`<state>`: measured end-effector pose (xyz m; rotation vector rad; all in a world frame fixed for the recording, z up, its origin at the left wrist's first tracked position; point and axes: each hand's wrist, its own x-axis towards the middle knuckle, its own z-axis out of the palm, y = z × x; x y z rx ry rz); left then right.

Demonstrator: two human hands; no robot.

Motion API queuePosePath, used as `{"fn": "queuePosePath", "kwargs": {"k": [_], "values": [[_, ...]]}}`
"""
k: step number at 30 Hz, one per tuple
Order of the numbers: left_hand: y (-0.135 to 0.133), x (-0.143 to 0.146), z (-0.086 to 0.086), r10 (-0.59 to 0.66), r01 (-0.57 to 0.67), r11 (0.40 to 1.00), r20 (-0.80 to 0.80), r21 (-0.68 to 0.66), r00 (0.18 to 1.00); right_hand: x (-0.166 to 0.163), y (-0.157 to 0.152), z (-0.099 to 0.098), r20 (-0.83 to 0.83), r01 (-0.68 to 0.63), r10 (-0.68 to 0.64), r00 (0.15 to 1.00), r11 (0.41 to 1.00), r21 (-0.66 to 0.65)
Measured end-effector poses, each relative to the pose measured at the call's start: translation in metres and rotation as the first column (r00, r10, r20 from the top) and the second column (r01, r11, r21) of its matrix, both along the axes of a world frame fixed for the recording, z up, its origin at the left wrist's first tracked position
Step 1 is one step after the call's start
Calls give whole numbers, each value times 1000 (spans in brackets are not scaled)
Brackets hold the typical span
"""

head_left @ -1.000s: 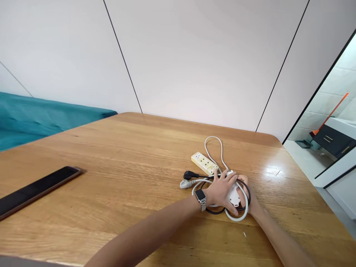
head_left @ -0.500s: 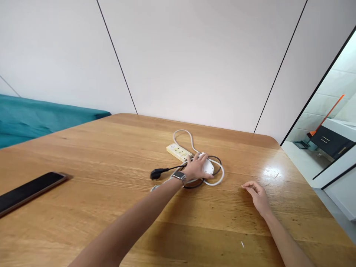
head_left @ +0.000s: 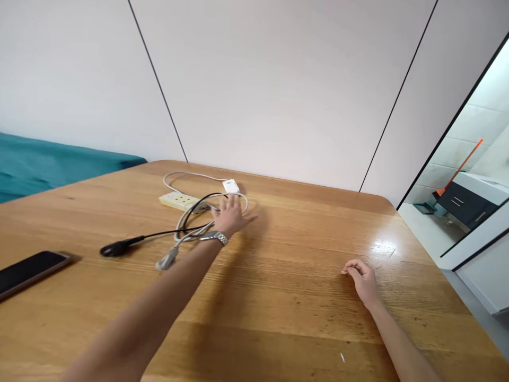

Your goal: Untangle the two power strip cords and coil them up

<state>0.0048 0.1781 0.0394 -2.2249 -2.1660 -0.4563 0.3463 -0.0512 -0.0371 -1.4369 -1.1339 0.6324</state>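
My left hand [head_left: 230,215], with a metal-banded watch at the wrist, is stretched out over the far end of a cord bundle. Its fingers are spread and grip nothing. Just beyond the fingertips lies a white box [head_left: 231,185]. A cream power strip [head_left: 178,201] rests to the left, with white and black cords looped beside it. A black plug [head_left: 116,248] and a pale plug [head_left: 167,258] lie nearer me. On the right, my right hand [head_left: 361,277] rests at the tabletop, thumb and fingers pinched together; anything between them is too small to make out.
A dark-screened phone [head_left: 29,271] lies at the left of the wooden table [head_left: 290,297]. A small white sliver [head_left: 342,357] is near the front. Behind stands a white wall [head_left: 270,95], with a teal seat [head_left: 63,164] on the left.
The power strip, cords, plugs and white box have shifted left across the table. My left hand has moved left and come off the white box. My right hand stays almost in place.
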Motion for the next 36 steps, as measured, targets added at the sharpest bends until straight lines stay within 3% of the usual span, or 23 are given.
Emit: {"fn": "queuePosePath", "kwargs": {"k": [3,5,10,15,22,28,30,32,34,36], "values": [[-44,24,-16,-183,186,981,-45,56,982,3,2,-4,-53,13,-12,999,1000,5],[-77,38,-27,-294,293,955,6,46,956,5,3,-8,-79,14,-14,997,1000,4],[-131,59,-39,-426,468,874,251,-135,869,6,4,-6,-150,10,-6,989,1000,23],[-137,73,-36,-394,436,863,201,-255,897,6,6,2,-338,87,-67,939,995,45],[-134,80,-39,-401,412,881,96,-233,911,10,21,-7,-449,243,-202,871,969,35],[-142,92,-41,-453,463,860,96,-215,886,8,41,-7,-599,227,-148,787,972,57],[-151,103,-43,-555,569,805,124,-168,822,3,54,-5,-660,170,-87,746,984,62],[-162,117,-43,-706,716,697,137,-44,695,-5,68,-3,-720,78,-10,694,995,61],[-174,133,-42,-863,858,503,100,103,495,-12,79,-1,-774,-45,73,629,997,58],[-189,149,-41,-964,944,264,35,198,262,-17,85,1,-815,-181,151,559,982,58]]}}
